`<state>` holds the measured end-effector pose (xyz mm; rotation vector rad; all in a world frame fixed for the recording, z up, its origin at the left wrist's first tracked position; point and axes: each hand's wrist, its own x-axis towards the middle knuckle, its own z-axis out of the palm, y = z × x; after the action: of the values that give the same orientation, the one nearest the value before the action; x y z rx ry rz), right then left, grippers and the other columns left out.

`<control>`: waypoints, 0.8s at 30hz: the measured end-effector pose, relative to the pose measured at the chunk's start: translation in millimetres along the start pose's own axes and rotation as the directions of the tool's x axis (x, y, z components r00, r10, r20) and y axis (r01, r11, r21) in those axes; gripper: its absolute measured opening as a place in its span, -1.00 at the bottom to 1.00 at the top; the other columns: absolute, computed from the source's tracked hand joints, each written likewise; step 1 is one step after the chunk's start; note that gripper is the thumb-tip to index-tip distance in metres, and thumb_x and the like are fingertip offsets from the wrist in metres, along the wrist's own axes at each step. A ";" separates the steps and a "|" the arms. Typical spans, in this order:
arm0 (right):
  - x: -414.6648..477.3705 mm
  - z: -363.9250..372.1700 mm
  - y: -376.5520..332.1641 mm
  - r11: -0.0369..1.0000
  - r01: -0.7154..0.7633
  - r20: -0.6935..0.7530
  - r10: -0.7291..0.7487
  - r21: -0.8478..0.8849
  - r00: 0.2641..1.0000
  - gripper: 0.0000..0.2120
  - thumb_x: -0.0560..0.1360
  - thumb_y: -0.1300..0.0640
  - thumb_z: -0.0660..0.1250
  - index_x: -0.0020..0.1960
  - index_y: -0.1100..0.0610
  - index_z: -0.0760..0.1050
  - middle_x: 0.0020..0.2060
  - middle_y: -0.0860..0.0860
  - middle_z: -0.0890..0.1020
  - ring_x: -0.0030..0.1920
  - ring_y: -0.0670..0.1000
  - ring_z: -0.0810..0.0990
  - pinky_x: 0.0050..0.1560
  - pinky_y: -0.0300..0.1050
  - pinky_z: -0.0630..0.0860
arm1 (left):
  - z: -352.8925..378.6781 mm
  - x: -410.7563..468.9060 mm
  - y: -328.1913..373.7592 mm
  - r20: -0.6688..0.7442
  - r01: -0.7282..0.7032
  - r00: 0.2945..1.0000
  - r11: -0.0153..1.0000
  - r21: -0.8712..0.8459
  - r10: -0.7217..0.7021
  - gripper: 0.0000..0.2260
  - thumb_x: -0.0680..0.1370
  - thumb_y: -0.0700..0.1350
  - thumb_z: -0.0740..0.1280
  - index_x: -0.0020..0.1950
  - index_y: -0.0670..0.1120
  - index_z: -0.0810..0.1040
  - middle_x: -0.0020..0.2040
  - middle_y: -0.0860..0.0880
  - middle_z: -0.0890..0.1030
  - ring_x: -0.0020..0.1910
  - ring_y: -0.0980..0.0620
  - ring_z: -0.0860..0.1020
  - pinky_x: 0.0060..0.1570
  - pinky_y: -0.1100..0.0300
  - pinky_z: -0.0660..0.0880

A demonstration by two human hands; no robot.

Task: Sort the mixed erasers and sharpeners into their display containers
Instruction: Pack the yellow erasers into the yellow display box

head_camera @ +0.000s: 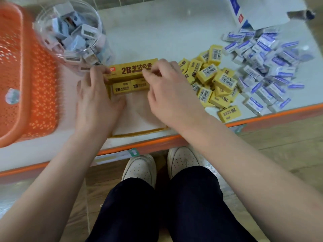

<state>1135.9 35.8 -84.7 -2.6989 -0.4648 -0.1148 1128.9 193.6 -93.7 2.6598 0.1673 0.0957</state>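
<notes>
Between the two hands, on the white shelf (157, 32), lies the yellow display box (134, 69) with "2B" printed on its back wall. Two yellow erasers (122, 88) sit side by side inside it, right under the fingertips. The left hand (97, 102) curls its fingers (97, 72) over the left end of the back wall, and its thumb is stretched out across the box floor. The right hand (171, 98) bends its fingers close together and pinches the top edge of the same wall, just above the right eraser.

Just right of the right hand is a pile of loose yellow erasers (209, 81). Past that pile are blue and white erasers (262, 67). Just beyond the left fingers stands a clear jar (104, 42) full of sharpeners (76, 32). Left of that hand is an orange basket (26, 75).
</notes>
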 end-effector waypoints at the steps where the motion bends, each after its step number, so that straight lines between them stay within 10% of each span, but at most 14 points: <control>1: -0.4 -7.8 7.6 0.999 -0.038 -0.048 0.040 0.038 0.998 -0.68 0.48 0.29 0.20 0.20 0.24 0.52 0.08 0.15 0.50 0.12 0.14 0.43 0.08 0.06 0.47 | -3.7 -1.6 6.0 -0.015 -0.024 1.000 0.999 0.022 0.024 -0.57 0.43 -0.20 0.35 0.28 -0.12 0.36 0.21 -0.15 0.43 0.21 -0.15 0.36 0.04 0.15 0.25; 5: 1.2 -47.4 60.2 0.968 -0.251 -0.092 0.252 0.024 0.963 -0.65 0.49 0.27 0.18 0.21 0.08 0.55 0.14 0.08 0.52 0.19 0.13 0.43 0.18 0.05 0.41 | -8.8 0.3 43.9 -0.067 -0.250 0.966 0.968 0.006 0.250 -0.69 0.45 -0.18 0.32 0.19 -0.12 0.47 0.10 -0.11 0.49 0.13 -0.12 0.41 0.03 0.29 0.23; 13: -9.8 -59.2 88.4 0.933 -0.360 -0.054 0.360 0.013 0.931 -0.69 0.47 0.25 0.23 0.13 0.01 0.59 0.14 0.05 0.58 0.21 0.17 0.44 0.21 0.10 0.38 | 43.2 21.4 89.4 0.268 -0.491 0.854 0.862 0.127 0.447 -0.53 0.49 0.20 0.28 0.33 0.02 0.47 0.20 0.03 0.55 0.25 -0.04 0.39 0.28 0.09 0.19; 24: -12.0 -49.0 50.3 0.949 -0.229 -0.026 0.241 0.216 0.970 -0.79 0.50 0.14 0.28 0.08 0.08 0.63 0.00 0.03 0.63 0.07 0.01 0.54 0.10 -0.27 0.31 | 25.6 4.7 67.3 -0.041 -0.153 0.988 0.936 -0.317 0.148 -0.74 0.43 -0.04 0.45 0.08 -0.05 0.55 -0.11 0.14 0.53 -0.20 0.21 0.47 -0.17 0.50 0.36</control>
<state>1140.9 -30.9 -60.1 -2.5116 -0.1277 -0.0642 1142.9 123.3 -85.2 2.3438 -0.0457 0.1792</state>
